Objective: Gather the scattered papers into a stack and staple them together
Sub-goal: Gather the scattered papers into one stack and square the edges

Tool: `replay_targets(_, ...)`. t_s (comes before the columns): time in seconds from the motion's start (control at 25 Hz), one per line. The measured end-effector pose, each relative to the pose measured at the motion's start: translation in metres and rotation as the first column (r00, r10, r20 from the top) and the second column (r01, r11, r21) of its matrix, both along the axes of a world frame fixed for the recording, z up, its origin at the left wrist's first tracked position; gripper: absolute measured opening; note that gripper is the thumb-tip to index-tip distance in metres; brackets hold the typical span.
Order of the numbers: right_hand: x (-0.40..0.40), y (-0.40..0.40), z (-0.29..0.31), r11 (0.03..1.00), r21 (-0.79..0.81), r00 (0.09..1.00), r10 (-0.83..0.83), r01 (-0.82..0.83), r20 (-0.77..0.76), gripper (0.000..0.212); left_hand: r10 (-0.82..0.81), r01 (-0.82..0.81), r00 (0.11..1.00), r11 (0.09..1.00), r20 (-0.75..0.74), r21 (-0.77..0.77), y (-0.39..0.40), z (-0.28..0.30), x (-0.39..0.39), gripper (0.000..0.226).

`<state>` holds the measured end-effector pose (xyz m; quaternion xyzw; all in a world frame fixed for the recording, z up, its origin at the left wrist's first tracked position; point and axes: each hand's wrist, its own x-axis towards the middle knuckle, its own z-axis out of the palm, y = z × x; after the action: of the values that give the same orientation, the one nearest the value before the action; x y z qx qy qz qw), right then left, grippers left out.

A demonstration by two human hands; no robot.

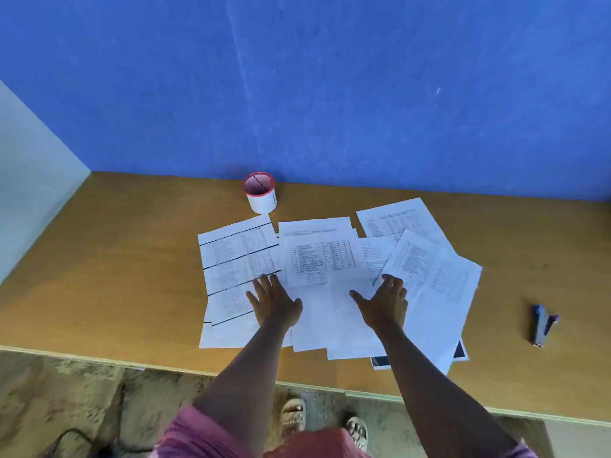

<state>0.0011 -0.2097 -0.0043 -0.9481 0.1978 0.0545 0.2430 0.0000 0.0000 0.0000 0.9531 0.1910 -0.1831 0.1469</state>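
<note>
Both hands lie flat and spread, gripping nothing: the left hand point(276, 304) on the lined sheet, the right hand point(385, 304) on the middle of the scattered papers point(330, 259) on the table point(132, 276). Gathering has barely started; next, sweep the sheets inward. The stapler point(542, 323) waits well off to the right.

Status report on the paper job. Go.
Left hand and right hand open, flat on papers. Papers scattered, unstacked. Stapler untouched, far right. Cup behind, clear of work.
</note>
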Motion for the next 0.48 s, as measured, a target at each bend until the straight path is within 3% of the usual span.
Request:
replay_targets(0.2, 0.003, -0.001, -0.005, 0.997, 0.052, 0.974, -0.043, 0.056, -0.222, 0.095, 0.12, -0.119, 0.993, 0.99, -0.008, 0.078, 0.04, -0.007, 0.01, 0.085)
replay_targets(0.48, 0.0, -0.008, -0.019, 0.995, 0.091, 0.974, -0.009, 0.03, -0.225, 0.089, 0.428, -0.427, 0.904, 0.903, 0.004, -0.044, 0.107, -0.013, 0.021, 0.079)
